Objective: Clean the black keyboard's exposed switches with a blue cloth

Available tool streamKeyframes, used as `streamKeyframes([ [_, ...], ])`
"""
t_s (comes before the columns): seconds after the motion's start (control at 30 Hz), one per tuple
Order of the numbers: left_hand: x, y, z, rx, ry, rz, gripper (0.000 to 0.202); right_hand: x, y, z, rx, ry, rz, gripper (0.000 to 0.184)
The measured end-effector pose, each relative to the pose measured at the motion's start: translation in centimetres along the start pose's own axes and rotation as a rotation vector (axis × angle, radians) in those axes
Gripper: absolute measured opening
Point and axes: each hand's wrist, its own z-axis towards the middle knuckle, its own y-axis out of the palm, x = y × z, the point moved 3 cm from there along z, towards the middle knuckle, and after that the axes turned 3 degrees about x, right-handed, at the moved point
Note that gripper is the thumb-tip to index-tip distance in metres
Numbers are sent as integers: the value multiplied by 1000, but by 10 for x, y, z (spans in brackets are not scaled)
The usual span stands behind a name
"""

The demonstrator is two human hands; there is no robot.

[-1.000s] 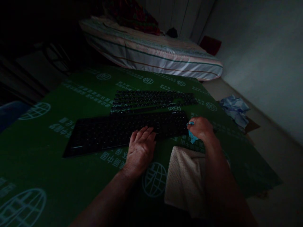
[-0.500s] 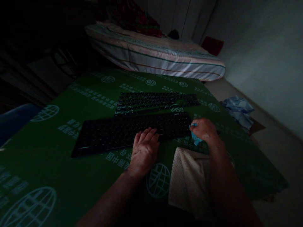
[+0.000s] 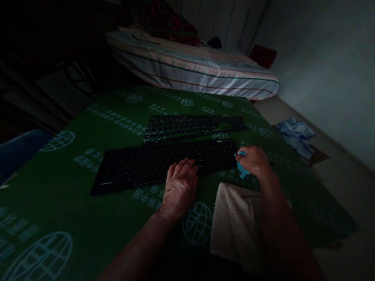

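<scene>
Our right grip (image 3: pixel 252 160) is clenched around a small light-blue wipe (image 3: pixel 241 171). The wipe pokes out of the fist above and below, and in this dim light we cannot tell whether it is cloth or paper. The fist sits just off the right end of the nearer black keyboard (image 3: pixel 146 166), touching or almost touching its corner.

Our left grip (image 3: pixel 179 183) is released. The hand lies palm down to the left of the right grip, with its fingers (image 3: pixel 183 166) resting flat on the keys along the near edge of that keyboard.

Under our right forearm, just behind the right grip, lies a beige towel (image 3: pixel 231 222). Just beyond both grips and past the nearer keyboard, a second black keyboard (image 3: pixel 193 123) lies roughly parallel to it.

All of this rests on a counter covered with a green sheet (image 3: pixel 88 218) printed with pale globes and lettering.

Further out, to the right of the right grip, a crumpled bluish bundle (image 3: pixel 295 132) lies on the floor. Well beyond the keyboards stands a bed with a striped mattress (image 3: pixel 190 68) and a heap of reddish fabric (image 3: pixel 172 23) on it.
</scene>
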Motion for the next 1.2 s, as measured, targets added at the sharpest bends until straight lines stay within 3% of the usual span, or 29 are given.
streamKeyframes([
  [0.3,2,-3,0,4,-2,-5,27,-2,2,-1,-65,-18,-19,26],
  [0.47,2,-3,1,-12,-7,-10,26,-3,4,2,-25,-16,-17,30],
  [0.7,2,-4,1,-7,1,-13,26,-4,4,0,-64,-25,-12,26],
  [0.9,1,-3,1,-5,-4,-19,27,-6,2,0,3,-17,0,29],
  [1.2,1,-4,1,-12,-7,-26,28,-2,2,0,-45,0,15,26],
])
